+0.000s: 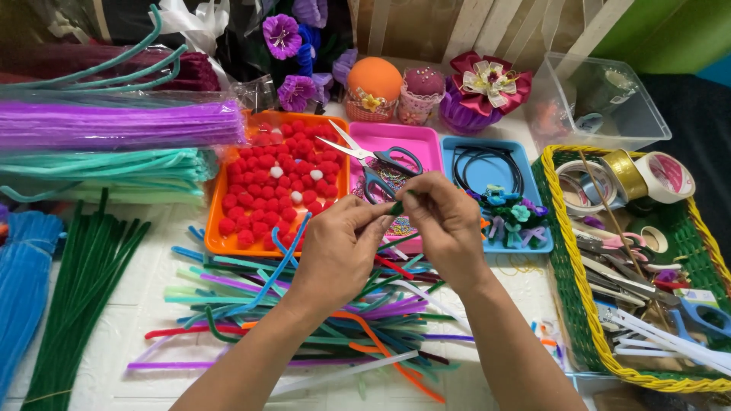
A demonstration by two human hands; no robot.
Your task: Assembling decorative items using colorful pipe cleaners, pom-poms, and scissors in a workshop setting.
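Both forearms raised in from the near edge, converging above the table. Left hand (339,247) turned knuckles-up, wrist bent slightly, fingers curled in and pinched shut on the end of a short green pipe cleaner (397,207). Right hand (448,221) arched over from the other side, back of the hand toward the camera, fingertips closed on the same green piece, thumb tucked under and mostly hidden. Fingertips of the two hands almost touching, only a small bit of the green stem visible between them, tilted up.

Directly below the grip, a loose heap of pipe cleaners (304,312) in blue, green, purple, red and orange on the white table (114,342). Just beyond the grip, a pink tray (426,144) with scissors (377,160) lying across it. Beyond and to the left, an orange tray (335,125) full of red pompoms (282,179). Beyond and to the right, a blue tray (525,164) with small flower shapes. Well off to the right, a green and yellow basket (563,281) of tape rolls and tools. Far left, bundles of purple, teal and dark green stems.
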